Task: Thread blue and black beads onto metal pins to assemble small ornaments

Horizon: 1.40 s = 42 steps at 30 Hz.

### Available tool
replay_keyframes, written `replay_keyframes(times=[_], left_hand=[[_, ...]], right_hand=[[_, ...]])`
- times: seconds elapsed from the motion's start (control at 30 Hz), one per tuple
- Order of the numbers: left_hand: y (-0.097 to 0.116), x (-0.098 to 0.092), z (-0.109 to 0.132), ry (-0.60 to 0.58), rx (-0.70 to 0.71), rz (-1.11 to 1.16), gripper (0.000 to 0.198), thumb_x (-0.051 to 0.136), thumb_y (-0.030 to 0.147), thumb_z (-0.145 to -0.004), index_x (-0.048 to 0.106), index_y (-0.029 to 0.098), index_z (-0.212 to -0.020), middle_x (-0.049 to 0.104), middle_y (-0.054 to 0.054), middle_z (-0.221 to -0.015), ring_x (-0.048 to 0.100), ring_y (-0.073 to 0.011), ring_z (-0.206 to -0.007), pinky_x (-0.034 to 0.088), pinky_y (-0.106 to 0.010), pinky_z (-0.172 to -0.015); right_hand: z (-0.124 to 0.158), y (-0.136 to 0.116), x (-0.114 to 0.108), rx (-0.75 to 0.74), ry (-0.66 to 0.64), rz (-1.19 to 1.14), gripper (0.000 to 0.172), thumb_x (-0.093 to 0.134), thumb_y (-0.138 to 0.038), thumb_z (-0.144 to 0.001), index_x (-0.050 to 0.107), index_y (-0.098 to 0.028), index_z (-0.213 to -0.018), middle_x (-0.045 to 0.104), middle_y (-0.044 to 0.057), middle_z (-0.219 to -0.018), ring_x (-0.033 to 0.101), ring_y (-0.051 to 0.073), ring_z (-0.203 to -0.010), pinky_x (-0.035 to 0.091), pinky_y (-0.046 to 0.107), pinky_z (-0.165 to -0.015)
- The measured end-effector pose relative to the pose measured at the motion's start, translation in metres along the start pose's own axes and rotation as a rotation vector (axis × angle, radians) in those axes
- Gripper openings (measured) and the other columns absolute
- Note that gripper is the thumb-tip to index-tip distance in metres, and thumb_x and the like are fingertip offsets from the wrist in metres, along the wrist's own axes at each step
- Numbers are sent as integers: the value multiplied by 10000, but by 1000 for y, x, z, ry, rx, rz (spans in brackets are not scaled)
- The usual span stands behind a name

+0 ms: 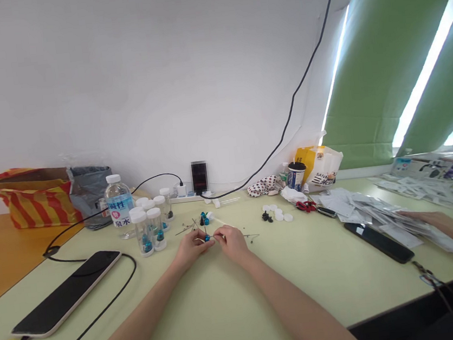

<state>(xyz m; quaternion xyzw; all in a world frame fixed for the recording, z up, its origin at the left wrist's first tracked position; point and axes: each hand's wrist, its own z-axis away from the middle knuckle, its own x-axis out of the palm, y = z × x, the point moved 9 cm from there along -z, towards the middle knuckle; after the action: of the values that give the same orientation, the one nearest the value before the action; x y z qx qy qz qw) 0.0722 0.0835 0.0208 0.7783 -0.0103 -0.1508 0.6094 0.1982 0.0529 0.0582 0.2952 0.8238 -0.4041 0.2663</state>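
One small, glossy blue piece is pinched by the fingers of the left hand over the smooth, pale green tabletop, about midway along its length and nearer its back edge than its front. A thin stem beside the piece is gripped between the closed fingertips of the right hand. Toward the tabletop's left edge, clear cylindrical vials with white caps are clustered, with blue pieces seen inside some. To the right of the hands, flat white discs and small black knobs are scattered. Toward the right edge, slick, transparent packets are heaped, touched by a co-worker's hand.
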Motion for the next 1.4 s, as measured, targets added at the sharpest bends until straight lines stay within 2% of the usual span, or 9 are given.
replay_keyframes(times=[0.7,0.9,1.1,1.4], left_hand=[[7,-3,2,39,25,-122,165,692,232,-766,554,150,-728,535,71,-617,508,-80,-489,441,-219,-465],[11,-2,3,42,34,-173,172,690,242,-769,550,154,-724,525,79,-595,502,-82,-478,421,-220,-460],[15,-1,4,41,47,-217,183,689,256,-770,548,155,-715,533,76,-606,509,-87,-488,414,-225,-469],[13,0,2,32,63,-265,179,679,263,-780,550,155,-719,518,79,-594,502,-88,-486,418,-232,-479]], right_hand=[[0,-11,5,-108,-19,69,148,492,-107,-856,616,-185,-837,615,35,-845,579,152,-785,433,243,-704],[2,-10,3,-79,3,124,119,478,-156,-879,587,-200,-859,576,29,-921,564,149,-774,429,256,-671],[4,-12,3,-67,16,171,114,447,-168,-892,559,-188,-896,542,67,-1039,540,178,-928,443,277,-742],[4,-12,8,-93,-2,265,154,428,-193,-907,580,-179,-918,536,99,-1098,532,217,-915,441,340,-759]])
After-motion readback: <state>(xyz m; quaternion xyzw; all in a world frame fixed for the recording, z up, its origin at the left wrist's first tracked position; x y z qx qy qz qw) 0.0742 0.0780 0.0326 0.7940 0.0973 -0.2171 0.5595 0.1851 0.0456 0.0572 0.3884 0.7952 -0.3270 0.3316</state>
